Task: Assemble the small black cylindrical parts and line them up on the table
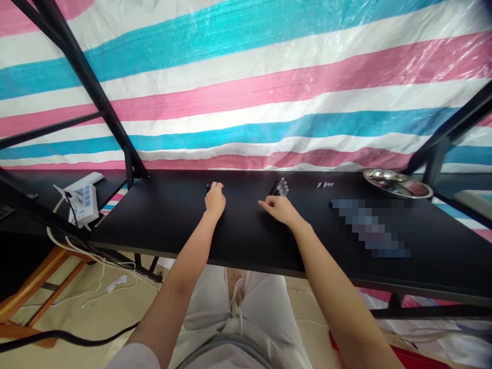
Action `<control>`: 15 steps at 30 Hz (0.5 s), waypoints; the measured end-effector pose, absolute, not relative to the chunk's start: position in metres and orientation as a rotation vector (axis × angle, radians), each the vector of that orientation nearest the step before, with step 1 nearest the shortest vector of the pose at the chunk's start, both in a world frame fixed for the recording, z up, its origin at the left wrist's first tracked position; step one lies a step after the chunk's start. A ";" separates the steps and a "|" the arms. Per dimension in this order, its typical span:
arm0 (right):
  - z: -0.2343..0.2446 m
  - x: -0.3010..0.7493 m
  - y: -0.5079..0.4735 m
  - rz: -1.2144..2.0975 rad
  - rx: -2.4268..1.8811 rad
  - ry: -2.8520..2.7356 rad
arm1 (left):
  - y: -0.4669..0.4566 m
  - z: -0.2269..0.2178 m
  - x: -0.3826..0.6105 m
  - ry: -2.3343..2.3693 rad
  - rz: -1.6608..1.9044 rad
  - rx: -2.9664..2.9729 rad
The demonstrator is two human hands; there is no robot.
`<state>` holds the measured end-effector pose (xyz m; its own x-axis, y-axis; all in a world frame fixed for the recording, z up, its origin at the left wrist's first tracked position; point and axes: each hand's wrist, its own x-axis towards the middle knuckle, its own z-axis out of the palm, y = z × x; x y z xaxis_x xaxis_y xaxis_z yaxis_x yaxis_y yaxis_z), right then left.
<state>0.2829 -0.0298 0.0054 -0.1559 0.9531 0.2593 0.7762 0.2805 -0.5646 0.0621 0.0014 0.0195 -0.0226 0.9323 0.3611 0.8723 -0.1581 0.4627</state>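
Observation:
My left hand (215,199) rests on the black table with its fingers curled closed. Just past its fingertips a small black piece (208,188) shows, and what the fingers hold is hidden. My right hand (280,208) lies further right, its thumb pointing left and its other fingers folded under. Right behind it is a small bunch of slim clear and black pen-like tubes (282,185), partly covered by the hand. Whether the fingers grip one of them cannot be seen. Several small shiny pieces (325,185) lie in a row to the right.
A round steel dish (397,183) stands at the table's back right, beyond a blurred-out bluish item (369,228). Black frame posts (82,69) rise at both ends. A white power strip (85,202) with cables sits at left. Striped plastic sheeting (246,92) hangs behind.

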 end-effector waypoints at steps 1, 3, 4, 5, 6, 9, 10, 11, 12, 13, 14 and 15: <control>0.005 0.283 -0.030 0.409 -1.552 -1.991 | 0.003 0.018 0.061 1.901 0.970 2.133; 0.004 0.283 -0.030 0.422 -1.555 -2.006 | 0.006 0.015 0.063 1.735 1.068 2.106; 0.004 0.283 -0.030 0.428 -1.551 -2.011 | 0.007 0.013 0.065 1.649 1.106 2.056; 0.004 0.282 -0.030 0.434 -1.543 -2.012 | 0.007 0.012 0.069 1.566 1.127 1.978; 0.004 0.280 -0.030 0.440 -1.530 -2.006 | 0.006 0.011 0.073 1.487 1.135 1.876; 0.003 0.274 -0.030 0.491 -1.448 -1.963 | 0.000 0.010 0.089 1.235 1.110 1.535; 0.003 0.272 -0.030 0.518 -1.411 -1.950 | -0.003 0.010 0.093 1.141 1.114 1.445; 0.003 0.269 -0.030 0.545 -1.378 -1.939 | -0.006 0.010 0.097 1.048 1.119 1.370; 0.003 0.267 -0.031 0.569 -1.354 -1.931 | -0.008 0.011 0.099 0.964 1.125 1.310; 0.003 0.265 -0.031 0.589 -1.340 -1.924 | -0.010 0.012 0.101 0.892 1.127 1.263; 0.003 0.263 -0.031 0.606 -1.335 -1.918 | -0.012 0.013 0.102 0.836 1.126 1.227; 0.003 0.262 -0.032 0.623 -1.334 -1.911 | -0.013 0.013 0.102 0.797 1.124 1.203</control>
<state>0.2623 -0.0317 0.0027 -0.2118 0.9368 0.2785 0.5922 0.3497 -0.7259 0.1017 -0.0132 0.0134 0.2876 0.9538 0.0865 -0.2343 -0.0175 0.9720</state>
